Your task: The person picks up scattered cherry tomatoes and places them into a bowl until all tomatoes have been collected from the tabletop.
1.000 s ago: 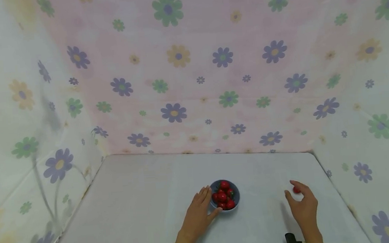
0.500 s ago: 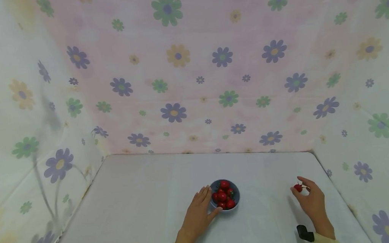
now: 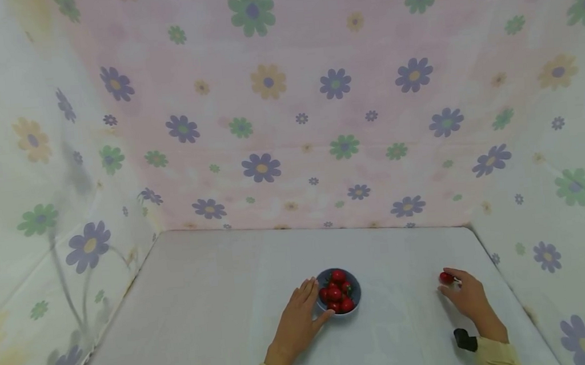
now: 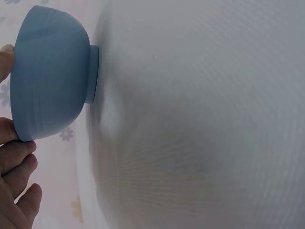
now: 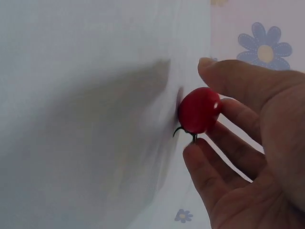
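Observation:
My left hand rests against a small blue bowl, its fingers laid along the left rim and its thumb at the near rim. Inside the bowl are several red cherry tomatoes. The left wrist view shows the bowl's outer wall with fingertips touching its edge. Off to the right, my right hand surrounds a single cherry tomato with a green stem. That tomato sits at the table surface, fingers behind it and one fingertip by the stem. The thumb tip stands apart from it.
A white-covered table lies beneath both hands. Flower-patterned sheets enclose it at the back and on both sides. A stretch of table separates the bowl from the single tomato.
My right hand reached the single tomato, turned it between finger and thumb, and now its thumb has come away. The hand shifted slightly right. My left hand and the bowl stayed put.

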`<action>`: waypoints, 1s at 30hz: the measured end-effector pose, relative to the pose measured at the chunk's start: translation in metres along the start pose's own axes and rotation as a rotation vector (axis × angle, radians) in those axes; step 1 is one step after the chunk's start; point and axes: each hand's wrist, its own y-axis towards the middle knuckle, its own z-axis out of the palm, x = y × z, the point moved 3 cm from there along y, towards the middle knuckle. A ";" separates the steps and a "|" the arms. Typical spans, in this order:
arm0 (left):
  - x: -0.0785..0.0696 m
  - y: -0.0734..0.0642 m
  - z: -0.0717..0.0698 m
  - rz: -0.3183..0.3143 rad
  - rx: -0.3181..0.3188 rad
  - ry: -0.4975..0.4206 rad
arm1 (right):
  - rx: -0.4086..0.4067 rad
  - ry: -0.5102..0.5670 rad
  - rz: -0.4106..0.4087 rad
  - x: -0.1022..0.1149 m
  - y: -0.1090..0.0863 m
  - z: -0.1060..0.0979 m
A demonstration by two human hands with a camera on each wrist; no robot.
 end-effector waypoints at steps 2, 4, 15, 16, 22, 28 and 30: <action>0.000 -0.001 0.000 0.006 -0.003 -0.007 | 0.001 0.001 -0.010 -0.003 0.002 0.000; -0.001 -0.001 0.000 0.008 -0.005 -0.012 | 0.003 0.006 -0.022 -0.004 0.003 0.000; -0.001 -0.001 0.000 0.007 -0.012 -0.010 | -0.054 0.014 -0.042 -0.006 0.011 0.002; -0.001 -0.001 0.000 0.007 -0.011 -0.009 | -0.060 0.018 -0.044 -0.006 0.011 0.002; 0.000 0.000 0.001 -0.002 -0.004 -0.005 | -0.076 0.035 -0.042 -0.006 0.009 0.003; -0.001 0.000 0.000 0.007 -0.017 -0.006 | -0.080 0.046 -0.042 -0.008 0.008 0.004; 0.000 0.000 0.001 0.010 -0.019 -0.004 | -0.087 0.046 -0.055 -0.008 0.008 0.004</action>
